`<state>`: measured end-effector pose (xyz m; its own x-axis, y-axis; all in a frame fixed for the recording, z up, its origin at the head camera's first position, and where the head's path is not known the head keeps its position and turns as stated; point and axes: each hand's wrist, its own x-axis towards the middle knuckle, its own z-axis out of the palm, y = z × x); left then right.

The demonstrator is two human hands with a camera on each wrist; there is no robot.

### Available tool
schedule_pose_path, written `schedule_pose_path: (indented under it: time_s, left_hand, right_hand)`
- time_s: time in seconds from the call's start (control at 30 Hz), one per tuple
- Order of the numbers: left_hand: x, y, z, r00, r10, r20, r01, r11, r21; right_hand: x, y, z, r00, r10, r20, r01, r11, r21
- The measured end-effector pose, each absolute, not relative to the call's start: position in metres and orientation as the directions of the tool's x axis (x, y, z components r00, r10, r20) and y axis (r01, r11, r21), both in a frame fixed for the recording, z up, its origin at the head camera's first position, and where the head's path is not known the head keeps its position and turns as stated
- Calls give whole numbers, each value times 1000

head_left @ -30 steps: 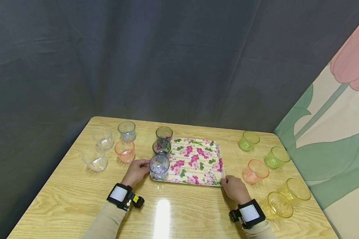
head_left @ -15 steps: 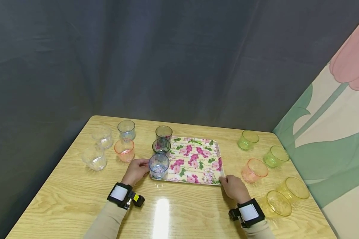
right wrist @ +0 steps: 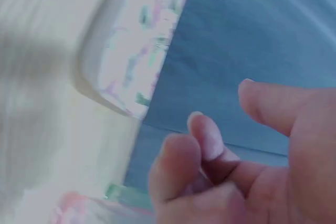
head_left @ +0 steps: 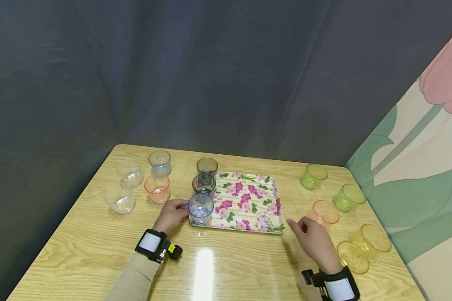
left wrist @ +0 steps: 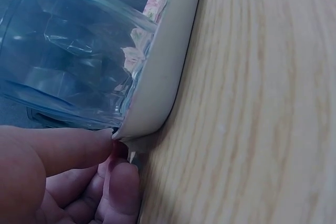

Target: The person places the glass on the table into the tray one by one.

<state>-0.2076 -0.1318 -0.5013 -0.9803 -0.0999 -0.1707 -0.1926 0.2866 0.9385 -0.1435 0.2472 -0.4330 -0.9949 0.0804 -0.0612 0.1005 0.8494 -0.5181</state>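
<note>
A flower-print tray (head_left: 248,196) lies on the wooden table. Along its left side stands a row of three glasses: a blue glass (head_left: 201,211) at the front corner, then a dark grey glass (head_left: 204,184) and another dark glass (head_left: 207,166) behind it. My left hand (head_left: 171,215) pinches the tray's rim by that corner; in the left wrist view the thumb lies on the rim just under the blue glass, with the fingers curled below. Off the tray's right front corner, my right hand (head_left: 316,242) hovers with thumb and fingers apart and holds nothing.
Left of the tray stand two clear glasses (head_left: 121,200), a pinkish-orange glass (head_left: 158,191) and a bluish glass (head_left: 160,165). On the right are two green glasses (head_left: 312,179), an orange glass (head_left: 325,211) close behind the right hand, and two yellow glasses (head_left: 355,259).
My right hand has let go of the tray's right front corner and moved right and toward me. The left hand keeps its hold; tray and glasses stay in place.
</note>
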Motion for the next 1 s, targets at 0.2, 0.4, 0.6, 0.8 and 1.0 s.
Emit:
schedule_pose_path:
  time_s: [0.2,0.4,0.6,0.8,1.0]
  left_hand:
    - [-207,-133,-500,-979,-100,-180,-201,292,935]
    - [-207,-134,-502,-983,-90,-159,-179,296,938]
    - [-206,-132,-502,-983,-89,-160,-179,289,941]
    - [-207,-132,-503,-983,-100,-153,-175,289,941]
    - [-206,-132,-502,-984,-97,-147,-169,287,943]
  right_hand:
    - [-126,271,-416,-962,196,189,45,800,-598]
    - [-116,309,-420,-896,319,310,-8,685,-729]
    - [-97,338,-443,-887,391,247,44,603,-797]
    - [-88,349,-464,-830,558,6,294,446,-845]
    - [-84,346,-473,-798,601,-52,331,365,-870]
